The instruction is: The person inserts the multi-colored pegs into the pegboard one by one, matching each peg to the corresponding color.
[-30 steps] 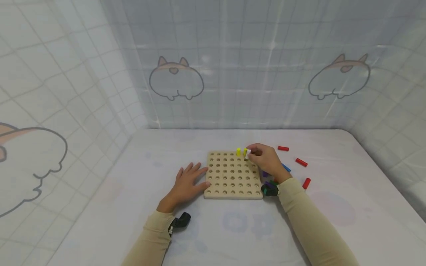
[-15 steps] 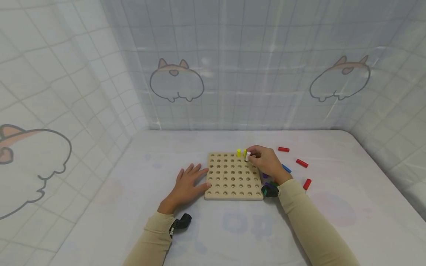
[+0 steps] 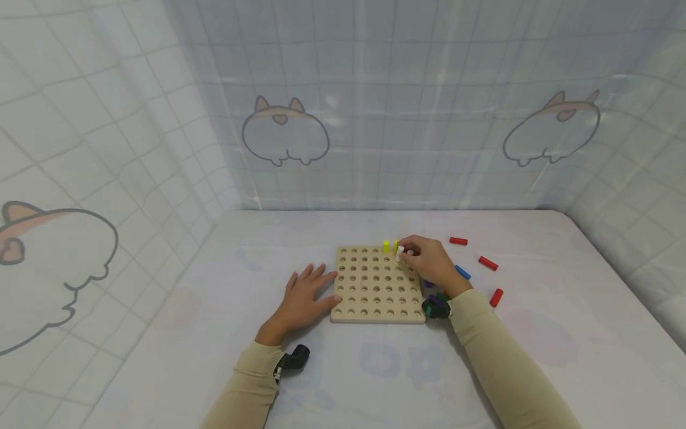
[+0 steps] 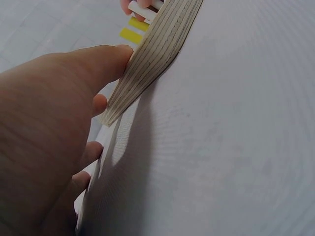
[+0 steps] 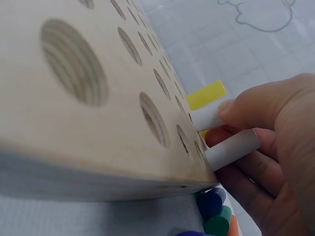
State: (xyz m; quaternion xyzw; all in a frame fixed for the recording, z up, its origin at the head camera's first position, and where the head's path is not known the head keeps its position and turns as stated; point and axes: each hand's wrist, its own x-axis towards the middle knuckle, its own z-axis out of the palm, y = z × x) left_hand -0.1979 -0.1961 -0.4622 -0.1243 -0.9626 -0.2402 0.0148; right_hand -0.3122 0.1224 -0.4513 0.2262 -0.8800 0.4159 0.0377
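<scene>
A pale wooden pegboard [image 3: 370, 294] with rows of round holes lies on the table. My right hand [image 3: 431, 261] is over its far right corner, thumb and fingers pinching a white peg [image 5: 204, 117]. The lower end of that peg is at a hole. Another white peg [image 5: 234, 148] stands in the board beside it, close to the curled fingers. Two yellow pegs [image 3: 386, 246] stand along the back row, the right one partly hidden. My left hand [image 3: 305, 300] rests at the board's left side, fingers spread, thumb [image 4: 110, 61] touching its edge.
Loose red pegs [image 3: 488, 263] lie on the table to the right. A blue peg [image 3: 462, 272] is near the right wrist. Purple and green pegs [image 5: 218, 221] lie beside the board's right edge, partly hidden by the arm. A tile-patterned curtain [image 3: 375, 149] surrounds the table.
The pinched white peg has come down slightly onto the board under my right hand. My left hand keeps its place, and the view has shifted a little.
</scene>
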